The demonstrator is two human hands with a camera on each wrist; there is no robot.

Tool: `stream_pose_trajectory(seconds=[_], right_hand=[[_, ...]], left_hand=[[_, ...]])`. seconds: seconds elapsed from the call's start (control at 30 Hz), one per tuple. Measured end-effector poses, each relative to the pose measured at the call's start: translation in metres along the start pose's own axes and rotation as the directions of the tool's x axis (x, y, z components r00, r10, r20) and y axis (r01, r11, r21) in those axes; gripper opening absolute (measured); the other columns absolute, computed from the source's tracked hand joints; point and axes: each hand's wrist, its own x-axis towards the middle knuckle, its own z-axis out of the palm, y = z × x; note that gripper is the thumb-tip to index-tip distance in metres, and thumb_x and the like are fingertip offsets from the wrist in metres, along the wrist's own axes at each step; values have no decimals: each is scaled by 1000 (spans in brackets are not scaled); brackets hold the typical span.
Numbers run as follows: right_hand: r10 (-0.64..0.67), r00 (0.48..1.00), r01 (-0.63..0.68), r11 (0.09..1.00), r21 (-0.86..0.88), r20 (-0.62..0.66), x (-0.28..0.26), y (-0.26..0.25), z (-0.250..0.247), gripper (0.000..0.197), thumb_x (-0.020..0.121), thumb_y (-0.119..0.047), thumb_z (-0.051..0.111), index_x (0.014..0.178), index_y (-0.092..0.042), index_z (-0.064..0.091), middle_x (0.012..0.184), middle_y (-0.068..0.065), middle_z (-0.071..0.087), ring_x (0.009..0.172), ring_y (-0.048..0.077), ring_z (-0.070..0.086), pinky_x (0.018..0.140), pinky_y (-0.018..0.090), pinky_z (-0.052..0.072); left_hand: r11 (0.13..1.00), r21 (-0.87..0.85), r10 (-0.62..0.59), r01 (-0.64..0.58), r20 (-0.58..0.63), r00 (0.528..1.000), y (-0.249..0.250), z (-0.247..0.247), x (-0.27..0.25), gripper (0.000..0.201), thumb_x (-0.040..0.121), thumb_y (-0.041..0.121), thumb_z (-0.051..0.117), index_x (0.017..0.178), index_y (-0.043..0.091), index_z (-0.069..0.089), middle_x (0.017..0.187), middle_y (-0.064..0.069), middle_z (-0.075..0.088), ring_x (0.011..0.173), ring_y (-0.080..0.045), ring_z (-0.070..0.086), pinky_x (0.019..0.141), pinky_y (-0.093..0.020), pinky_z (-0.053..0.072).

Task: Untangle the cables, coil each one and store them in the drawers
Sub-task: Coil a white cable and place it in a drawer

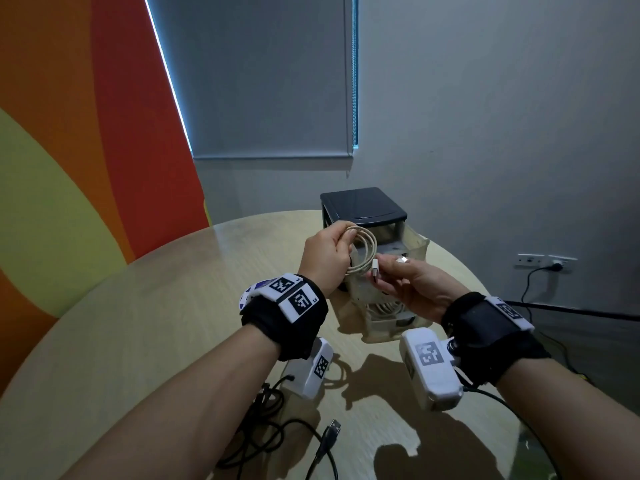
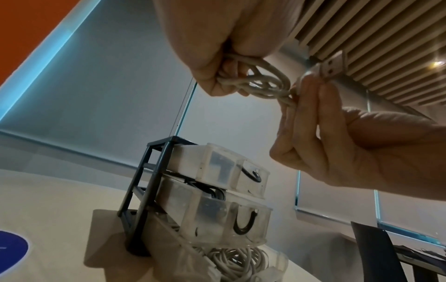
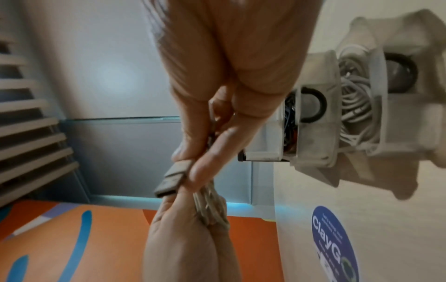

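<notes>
A coiled white USB cable (image 1: 364, 250) hangs in the air in front of the drawer unit (image 1: 363, 205). My left hand (image 1: 330, 249) grips the top of the coil (image 2: 262, 82). My right hand (image 1: 401, 277) pinches the cable's white USB plug (image 1: 375, 269) at the coil's lower right; the plug (image 2: 335, 64) sticks up past the fingertips. From the right wrist, the plug (image 3: 171, 177) and the coil (image 3: 212, 202) sit between both hands. The translucent drawers (image 2: 217, 190) are pulled out; the lowest drawer (image 2: 236, 261) holds several white cables, and the upper ones hold dark cables.
A tangle of black cables (image 1: 273, 431) with a loose USB plug (image 1: 333, 427) lies on the round wooden table (image 1: 156, 323) near my forearms. A wall socket with a plugged black lead (image 1: 554, 265) is at the right. A blue round sticker (image 3: 334, 244) marks the tabletop.
</notes>
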Motion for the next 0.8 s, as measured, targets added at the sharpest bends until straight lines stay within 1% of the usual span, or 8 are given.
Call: stream_pose_trajectory(seconds=[0.13,0.2,0.37,0.47,0.53,0.63,0.73,0.8], right_hand=[[8,1000,-7,997,71,-19,1,4,7,20,73,-10,59,59,-6,72,62,7,64,49,7,62,44,13,51],[7,1000,-6,995,102,-9,4,6,7,19,70,-13,59,59,-7,73,58,5,63,47,6,61,45,13,52],[-24,999,20,991,131,34,7,12,9,20,72,-19,59,76,-5,73,59,4,60,47,5,59,50,14,54],[-89,996,90,990,112,-15,9,14,11,16,85,-13,56,77,-2,64,66,6,59,53,7,54,54,17,56],[-117,992,119,991,57,-43,11,14,9,17,90,-9,53,77,-2,62,62,4,60,58,8,53,58,18,57],[-160,983,159,987,-20,-90,14,15,4,13,90,-6,54,82,-1,61,57,2,58,47,3,55,61,19,57],[-208,970,196,975,-100,-125,18,16,1,16,89,-6,57,95,7,62,67,8,58,52,8,56,56,19,55],[-213,968,191,969,-159,-133,19,16,-2,21,88,-8,59,100,9,63,73,10,64,55,11,54,55,20,54]], left_hand=[[1000,1,10,-10,-39,999,-1,3,-1,20,95,10,48,101,6,67,93,-6,69,81,-11,56,65,-4,38],[1000,-4,-1,1,-43,999,0,5,-2,21,95,10,48,101,6,67,94,-7,69,82,-12,56,67,-9,39],[995,-67,-79,75,-61,995,2,11,-5,22,97,13,47,103,7,66,92,-6,68,80,-12,58,70,-19,45],[986,-122,-119,113,-41,992,1,12,-6,21,97,15,46,101,9,66,86,-4,66,79,-15,59,72,-25,48],[971,-188,-150,147,-1,989,-1,10,-7,22,98,15,45,99,9,66,88,-11,67,82,-21,61,76,-33,50],[919,-329,-197,219,101,975,0,6,-8,23,98,14,44,96,6,65,91,-19,66,81,-22,59,76,-37,50],[887,-385,-185,256,212,960,-1,1,-10,9,91,16,58,96,15,66,90,-4,67,84,-15,61,76,-27,51],[903,-339,-171,263,276,946,-3,-1,-10,22,83,14,69,104,15,65,97,-3,69,92,-15,64,81,-27,54]])
